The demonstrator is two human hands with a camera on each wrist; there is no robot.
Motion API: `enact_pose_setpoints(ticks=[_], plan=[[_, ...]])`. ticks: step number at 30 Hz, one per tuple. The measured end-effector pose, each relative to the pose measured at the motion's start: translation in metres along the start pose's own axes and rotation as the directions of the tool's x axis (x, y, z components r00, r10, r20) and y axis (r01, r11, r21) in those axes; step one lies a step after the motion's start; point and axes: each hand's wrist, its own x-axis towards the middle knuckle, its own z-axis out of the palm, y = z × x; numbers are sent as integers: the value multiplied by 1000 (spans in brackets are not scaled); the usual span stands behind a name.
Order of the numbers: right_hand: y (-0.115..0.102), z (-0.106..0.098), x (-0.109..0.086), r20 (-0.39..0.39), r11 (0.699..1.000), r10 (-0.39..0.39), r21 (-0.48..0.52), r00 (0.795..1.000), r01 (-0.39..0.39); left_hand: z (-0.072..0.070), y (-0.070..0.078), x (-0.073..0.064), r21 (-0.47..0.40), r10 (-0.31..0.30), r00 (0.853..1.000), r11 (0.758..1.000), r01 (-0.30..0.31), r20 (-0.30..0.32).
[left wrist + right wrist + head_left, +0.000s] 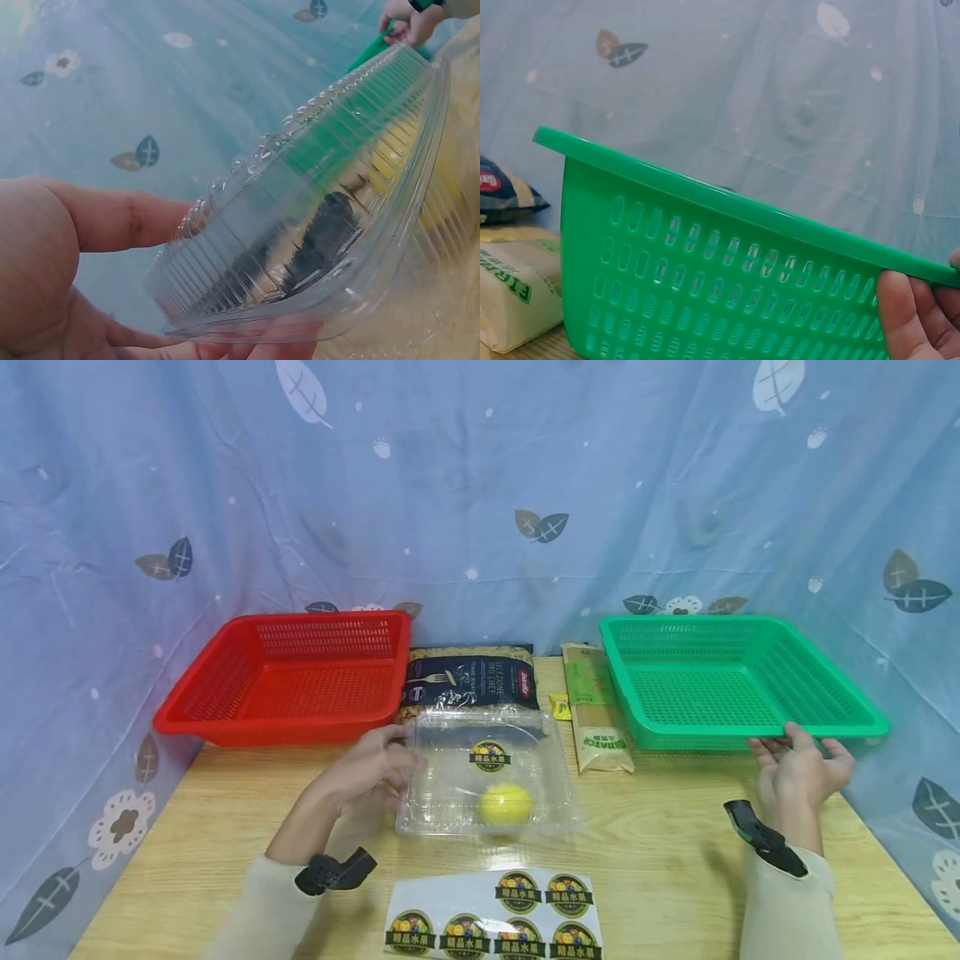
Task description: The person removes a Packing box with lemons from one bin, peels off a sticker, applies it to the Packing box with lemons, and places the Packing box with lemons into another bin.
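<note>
My left hand [367, 772] holds the left side of a clear plastic clamshell box [450, 789]. In the left wrist view its thumb [135, 217] lies against the box's upper side while the other fingers go underneath. A round label [490, 757] is on the lid, and a bumpy yellow ball-like fruit [506, 803] shows through the plastic. Over at the right, my right hand [801, 768] pinches the front rim of a green plastic basket [690, 730]. Its fingers [904, 311] reach below that rim in the right wrist view.
A red basket [277, 727] stands at the back left. Behind the box lie a dark pasta bag [472, 681] and a small yellow packet [560, 706]. A long noodle pack [596, 710] lies beside the green basket. At the front is a sheet of several round stickers [442, 902].
</note>
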Motion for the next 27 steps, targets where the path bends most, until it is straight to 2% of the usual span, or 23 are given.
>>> enact_pose_setpoints(ticks=[6,14,21,27], plan=[[0,1,-1,22,1000,13,-22,1000,-12,0,12,-3,21,15,1000,1000,-15,1],[-1,0,-2,24,1000,16,-17,1000,-16,2,28,2,36,50,998,998,-49,-28],[-1,0,0,28,1000,12,19,1000,-12,7,47,9,-12,64,998,998,-64,-17],[-1,0,0,32,1000,21,15,999,-22,15,61,18,-73,85,995,993,-88,-47]])
